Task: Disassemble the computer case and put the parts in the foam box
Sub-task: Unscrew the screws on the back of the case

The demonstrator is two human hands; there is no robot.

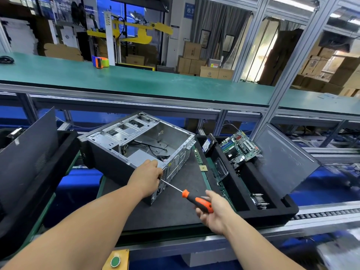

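Observation:
The open computer case [120,152] lies on its side on a dark mat, with the power supply [140,155] and cables inside. My left hand [145,177] grips the case's near rear corner. My right hand [213,209] holds an orange-and-black screwdriver [196,200], whose shaft points at the case's rear panel beside my left hand. The black foam box [243,195] stands to the right. It holds a motherboard [240,148], a hard drive [207,146], a clear plastic part [221,169] and a heatsink [260,200].
A RAM stick [196,155] and a small CPU chip [203,168] lie on the mat between the case and the foam box. Another foam box with a raised lid [25,158] stands at the left. A green shelf [136,80] with a tape dispenser [100,61] runs behind.

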